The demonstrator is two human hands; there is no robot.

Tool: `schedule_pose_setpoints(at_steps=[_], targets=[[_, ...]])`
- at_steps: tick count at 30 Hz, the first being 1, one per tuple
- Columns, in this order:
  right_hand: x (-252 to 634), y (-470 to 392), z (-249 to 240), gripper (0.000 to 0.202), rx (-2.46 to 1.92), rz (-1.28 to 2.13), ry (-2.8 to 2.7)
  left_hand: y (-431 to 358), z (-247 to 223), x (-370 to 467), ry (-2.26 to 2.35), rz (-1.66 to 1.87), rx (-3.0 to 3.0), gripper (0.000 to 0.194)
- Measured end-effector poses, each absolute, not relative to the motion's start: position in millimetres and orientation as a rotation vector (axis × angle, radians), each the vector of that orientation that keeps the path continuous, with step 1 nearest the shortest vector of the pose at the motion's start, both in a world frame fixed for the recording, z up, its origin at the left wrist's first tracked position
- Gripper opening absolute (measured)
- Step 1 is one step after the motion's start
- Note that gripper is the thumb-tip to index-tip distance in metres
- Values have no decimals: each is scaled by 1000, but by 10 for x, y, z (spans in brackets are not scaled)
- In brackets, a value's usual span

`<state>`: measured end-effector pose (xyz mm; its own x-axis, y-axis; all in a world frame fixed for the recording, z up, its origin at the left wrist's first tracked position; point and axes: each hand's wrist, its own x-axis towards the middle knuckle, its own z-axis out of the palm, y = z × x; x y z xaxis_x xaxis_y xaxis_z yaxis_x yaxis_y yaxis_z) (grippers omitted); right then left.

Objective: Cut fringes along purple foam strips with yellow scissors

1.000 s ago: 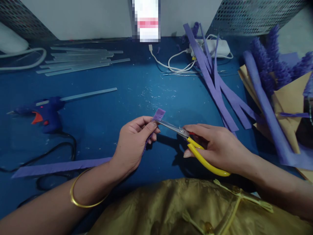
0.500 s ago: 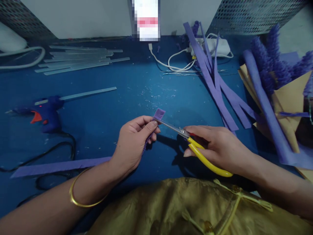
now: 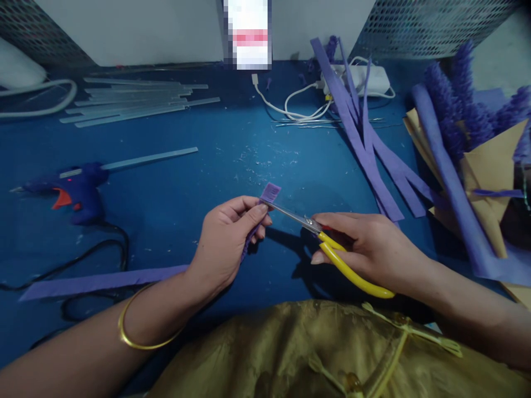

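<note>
Between thumb and fingers, my left hand (image 3: 230, 237) pinches a purple paper strip (image 3: 271, 193). Fine parallel cuts show on the short end that sticks out above the thumb, and more of the strip hangs below the hand. My right hand (image 3: 369, 243) is closed around yellow-handled scissors (image 3: 352, 275). Their blades point left and meet the strip right at my left thumb tip. A long purple strip (image 3: 103, 281) lies on the table by my left forearm; whether it joins the held piece is hidden.
A blue glue gun (image 3: 85, 190) with a glue stick in it lies at left, its cord running forward. Behind it are several glue sticks (image 3: 136, 99). Purple strips (image 3: 360, 143) lie across a white power strip (image 3: 375, 80). Purple flowers in brown paper (image 3: 489, 166) stand at right.
</note>
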<state>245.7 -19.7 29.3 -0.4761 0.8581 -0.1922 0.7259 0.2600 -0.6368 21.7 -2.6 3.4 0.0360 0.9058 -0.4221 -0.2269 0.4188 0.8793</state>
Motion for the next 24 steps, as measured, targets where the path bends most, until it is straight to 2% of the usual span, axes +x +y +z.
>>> schedule_pose_setpoints(at_steps=[16,24], targets=[[2472,-190,305,33,-1479,1041,-2318,-26,33,177,1157,980,676,9],[2481,-185,272,37,-1508,939,-2337,-30,33,194,1206,973,696,9]])
